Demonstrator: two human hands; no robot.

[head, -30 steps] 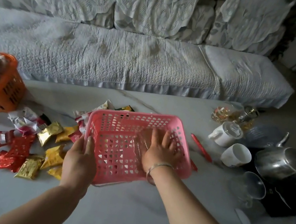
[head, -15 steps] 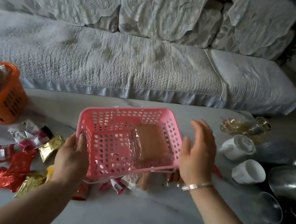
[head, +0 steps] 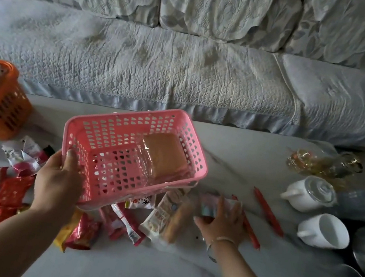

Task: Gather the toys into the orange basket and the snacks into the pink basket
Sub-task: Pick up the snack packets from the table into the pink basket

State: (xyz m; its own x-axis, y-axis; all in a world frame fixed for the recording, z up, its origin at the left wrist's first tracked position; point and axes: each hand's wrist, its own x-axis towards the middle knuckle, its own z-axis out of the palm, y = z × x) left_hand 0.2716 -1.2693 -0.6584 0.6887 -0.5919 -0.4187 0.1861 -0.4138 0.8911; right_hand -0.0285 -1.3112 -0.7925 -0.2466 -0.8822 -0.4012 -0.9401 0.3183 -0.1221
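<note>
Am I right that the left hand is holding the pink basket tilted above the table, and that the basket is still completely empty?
Not quite. The left hand does hold the pink basket tilted above the table, but the basket is not empty: the head view shows one clear-wrapped orange-brown snack lying inside, against its right wall.

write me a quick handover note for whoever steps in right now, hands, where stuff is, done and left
Left hand grips the near left rim of the pink basket, holding it tilted above the table.
Right hand lies fingers spread on a pale snack packet on the table; no firm grip visible yet.
Done: one clear-wrapped brown snack lies in the pink basket. The orange basket at far left already holds items.
Left: red and gold snack packets lie left of the pink basket, more packets lie under and beside it, and two red sticks lie to the right. All go in the pink basket.
</note>
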